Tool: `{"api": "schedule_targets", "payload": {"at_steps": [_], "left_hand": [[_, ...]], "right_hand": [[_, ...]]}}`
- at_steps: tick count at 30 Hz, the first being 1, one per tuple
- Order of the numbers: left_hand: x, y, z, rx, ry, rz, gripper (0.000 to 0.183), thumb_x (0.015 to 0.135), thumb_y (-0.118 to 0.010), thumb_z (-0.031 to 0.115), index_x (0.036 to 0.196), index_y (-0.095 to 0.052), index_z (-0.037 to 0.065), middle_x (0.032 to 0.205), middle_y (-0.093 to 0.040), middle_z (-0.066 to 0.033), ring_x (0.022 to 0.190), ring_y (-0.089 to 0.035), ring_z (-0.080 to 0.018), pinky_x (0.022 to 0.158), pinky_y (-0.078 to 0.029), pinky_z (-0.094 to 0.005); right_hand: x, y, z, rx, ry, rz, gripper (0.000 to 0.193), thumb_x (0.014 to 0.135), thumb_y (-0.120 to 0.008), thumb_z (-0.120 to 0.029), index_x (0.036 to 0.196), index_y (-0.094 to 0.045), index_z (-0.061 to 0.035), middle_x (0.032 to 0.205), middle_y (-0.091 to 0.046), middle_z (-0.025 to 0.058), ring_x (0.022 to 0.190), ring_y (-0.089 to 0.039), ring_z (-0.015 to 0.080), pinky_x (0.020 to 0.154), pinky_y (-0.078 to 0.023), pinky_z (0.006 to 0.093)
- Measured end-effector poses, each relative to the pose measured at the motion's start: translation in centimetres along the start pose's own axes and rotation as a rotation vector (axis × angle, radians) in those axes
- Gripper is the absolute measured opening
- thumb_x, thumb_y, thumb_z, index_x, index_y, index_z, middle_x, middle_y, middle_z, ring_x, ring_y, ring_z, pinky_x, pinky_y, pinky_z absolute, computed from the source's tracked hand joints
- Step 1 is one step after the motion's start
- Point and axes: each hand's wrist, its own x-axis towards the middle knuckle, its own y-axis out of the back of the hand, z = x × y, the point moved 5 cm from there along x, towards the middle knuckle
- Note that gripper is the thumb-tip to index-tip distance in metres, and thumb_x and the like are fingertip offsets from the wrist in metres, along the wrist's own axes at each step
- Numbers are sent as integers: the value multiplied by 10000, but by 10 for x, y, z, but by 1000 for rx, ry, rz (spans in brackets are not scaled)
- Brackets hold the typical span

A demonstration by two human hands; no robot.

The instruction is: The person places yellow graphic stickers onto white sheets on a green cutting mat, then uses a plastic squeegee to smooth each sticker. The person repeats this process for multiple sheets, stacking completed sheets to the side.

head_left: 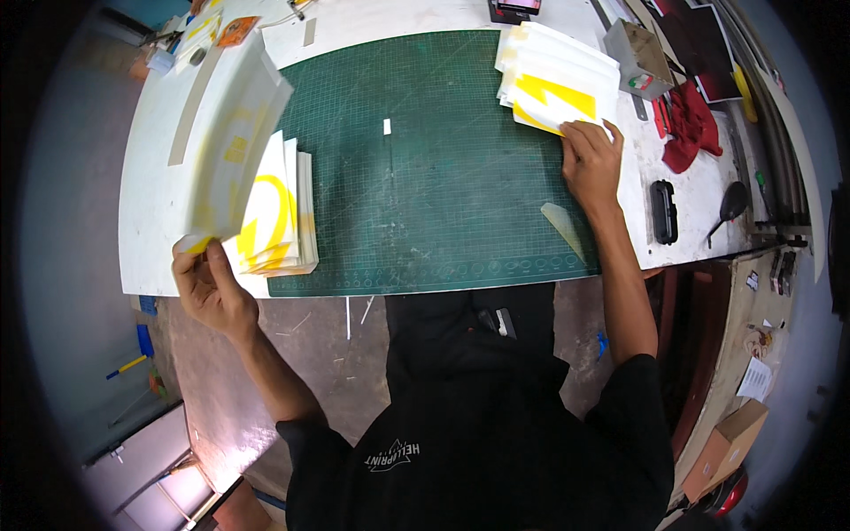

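Raised at the left, my left hand (215,288) pinches the lower end of a long whitish translucent sheet (232,146). Faint yellow print shows through the sheet, which stands up slightly curved. Beside it, partly covered by it, lies a stack of white and yellow sheets (276,217) at the left edge of the green cutting mat (425,177). My right hand (593,168) is at the far right, its fingers closed on the near edge of the top sheet (556,99) of a fanned-out pile. That sheet carries a bold yellow shape.
A small white scrap (387,126) and a translucent offcut (565,226) lie on the mat. To the right are a grey metal box (639,60), a red cloth (692,128), a black case (663,212) and a black round-headed tool (731,203). An orange packet (237,32) lies far left.
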Motion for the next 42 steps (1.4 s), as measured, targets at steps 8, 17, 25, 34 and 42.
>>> {"api": "schedule_targets", "payload": {"at_steps": [8,17,25,34,42], "left_hand": [[-19,3,-29,504,110,-668,153,894,-661,-17,1031,-722,15,1043,-699,-159,1048,-637,-367,974,-475,-442],[-112,-65,10,-294,455,-323,414,985,-724,254,1262,-668,-48,1109,-726,-173,1031,-701,-276,869,-559,-396],[-136,-158,1,-692,898,-402,259,1109,-585,138,1301,-624,-31,1158,-728,-52,1045,-665,-84,912,-518,-248],[-119,-153,10,-838,832,-329,170,1082,-628,115,1156,-683,-28,1029,-737,-39,899,-638,-45,827,-489,-232],[-115,-159,-22,-483,679,-229,132,1064,-635,48,1082,-706,-62,949,-747,-35,833,-655,-45,739,-501,-209]], "right_hand": [[-24,36,-43,86,-30,17,245,859,-771,31,1093,-766,-45,1044,-765,95,1025,-727,244,1153,-396,509],[-74,61,-154,364,184,-135,371,811,-708,68,1165,-750,-36,1216,-738,116,1132,-712,292,1161,-371,585],[-89,55,-133,775,-298,-275,473,954,-733,-73,1406,-628,18,1475,-569,266,1301,-615,356,1112,-468,494],[-84,22,-95,1316,-958,-134,152,1022,-730,-96,1111,-723,27,949,-723,12,806,-608,30,743,-481,204],[-86,49,-73,1297,-862,-59,98,1001,-749,-74,1021,-711,15,932,-724,46,820,-648,73,762,-516,226]]}}
